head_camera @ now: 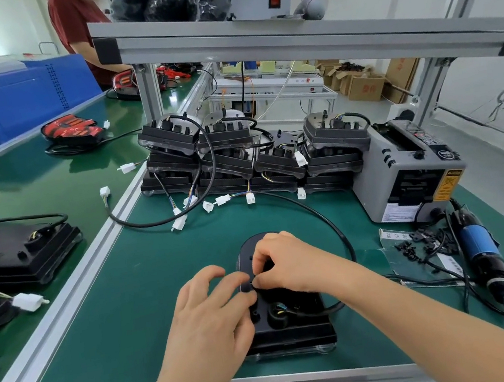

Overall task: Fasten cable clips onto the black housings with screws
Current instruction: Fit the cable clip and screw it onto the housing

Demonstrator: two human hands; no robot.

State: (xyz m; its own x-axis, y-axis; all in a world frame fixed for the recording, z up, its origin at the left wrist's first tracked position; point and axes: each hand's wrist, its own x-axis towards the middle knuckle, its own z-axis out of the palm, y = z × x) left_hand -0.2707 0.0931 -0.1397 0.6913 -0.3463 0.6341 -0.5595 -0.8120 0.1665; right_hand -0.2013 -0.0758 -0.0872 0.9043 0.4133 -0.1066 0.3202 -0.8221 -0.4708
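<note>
black housing (295, 329) under left hand (211, 316); right hand (285, 264) pinches tiny unclear part (252, 285)

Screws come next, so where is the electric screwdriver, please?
Head view: the electric screwdriver lies far right on the green mat, beside the black clips, near the tape dispenser.
</note>
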